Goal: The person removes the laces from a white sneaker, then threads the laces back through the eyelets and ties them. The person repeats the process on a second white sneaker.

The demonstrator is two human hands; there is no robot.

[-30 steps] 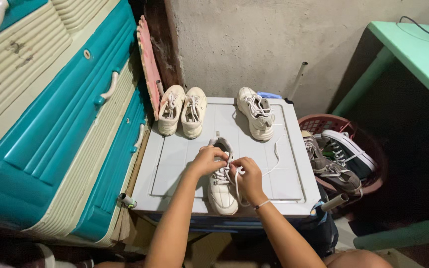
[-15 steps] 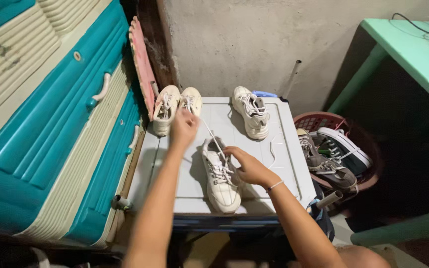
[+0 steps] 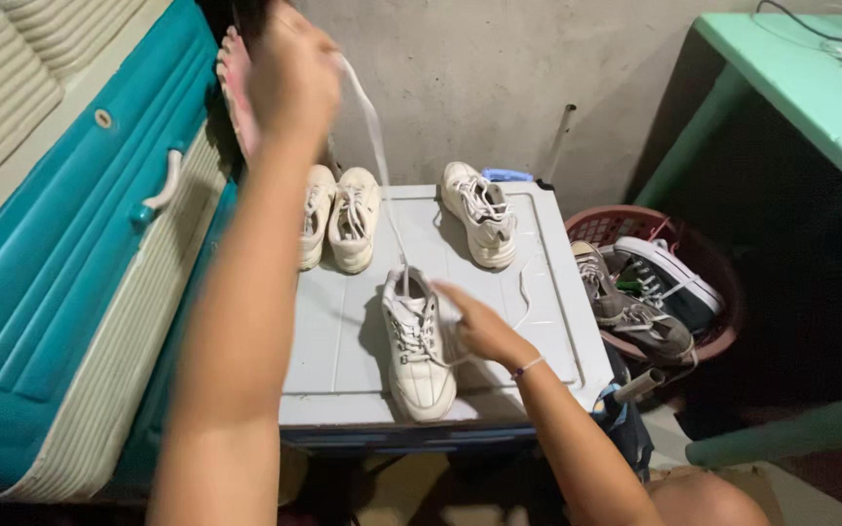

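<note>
On the white appliance lid (image 3: 343, 336), the right hand (image 3: 475, 326) braces a light cream sneaker (image 3: 419, 343); the left hand (image 3: 294, 83), closed, pulls its limp shoelace (image 3: 374, 136) high, best pinched near the end

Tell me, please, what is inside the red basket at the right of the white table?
The red basket holds a grey sneaker and a dark sneaker with a white sole. Whatever lies under them, at the bottom, is covered.

Dim, flat indoor light is falling from above, apparently. The raised left hand (image 3: 294, 83) is smearing with motion blur. Deep shadow is swallowing the lower corners; edges are bending slightly.
</note>
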